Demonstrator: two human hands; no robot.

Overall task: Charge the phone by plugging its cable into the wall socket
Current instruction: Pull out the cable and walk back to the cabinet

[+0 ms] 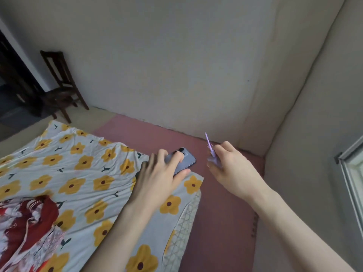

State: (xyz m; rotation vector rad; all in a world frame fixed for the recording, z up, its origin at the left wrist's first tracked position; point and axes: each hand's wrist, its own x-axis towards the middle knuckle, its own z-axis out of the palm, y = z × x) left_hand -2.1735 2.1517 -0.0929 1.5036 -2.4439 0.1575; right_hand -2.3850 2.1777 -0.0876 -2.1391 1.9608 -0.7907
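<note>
Two bare forearms reach forward from the bottom edge. Nearest, on the left, a bundle of red and white cloth lies on a sheet printed with yellow flowers, which covers one mattress on a pink floor mat.

The left hand lies over the far corner of the mattress with its fingers curled around one phone. The phone is back side up, dark blue-grey, its camera bump at the far end. Fingertips press on its back from above and the thumb lies along its near right edge, so the lower half of the phone is hidden under the hand. Its long axis runs from near left to far right, and the camera end points toward the wall.

The right hand, well apart from the phone and over the pink mat, is closed in a pinch on one lilac cable end. A thin lilac piece sticks up out of the fingers, pointing up and slightly left toward the wall; more of the cable is bunched against the palm, blurred.

Beyond, a plain pale wall meets a second wall at a corner on the right. One dark wooden chair stands at far left. A window frame shows at the right edge.
</note>
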